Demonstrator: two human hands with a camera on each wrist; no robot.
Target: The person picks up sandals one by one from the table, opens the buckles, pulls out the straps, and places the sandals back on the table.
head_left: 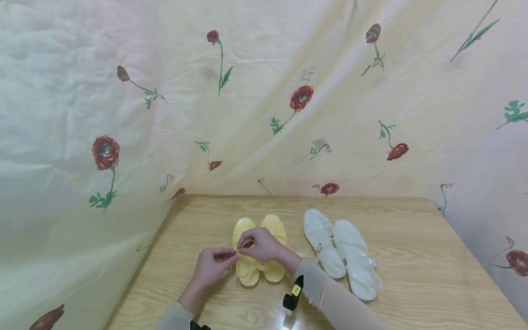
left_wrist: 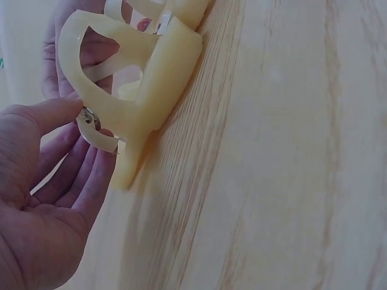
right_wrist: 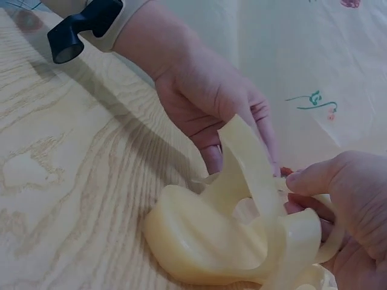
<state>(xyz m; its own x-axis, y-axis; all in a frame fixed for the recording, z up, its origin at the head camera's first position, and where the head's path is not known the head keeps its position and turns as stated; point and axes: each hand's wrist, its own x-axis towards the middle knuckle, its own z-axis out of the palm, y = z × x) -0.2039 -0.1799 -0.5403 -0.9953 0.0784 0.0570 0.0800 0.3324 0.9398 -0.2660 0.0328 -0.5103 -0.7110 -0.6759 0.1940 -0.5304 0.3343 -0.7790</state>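
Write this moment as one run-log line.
left hand: pinches strap at buckle; right hand: pinches strap; yellow sandals: on table; white sandals: beside them

place: screened-off tabletop spot, home or studio, can't tell | cloth (head_left: pixel 255 59): red-flower print, creased, hung at back and both sides | table (head_left: pixel 429 261): wood-grain top

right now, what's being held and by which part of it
The left yellow sandal, by its strap: the left hand pinches it at the metal buckle, and the right hand pinches the strap close by.
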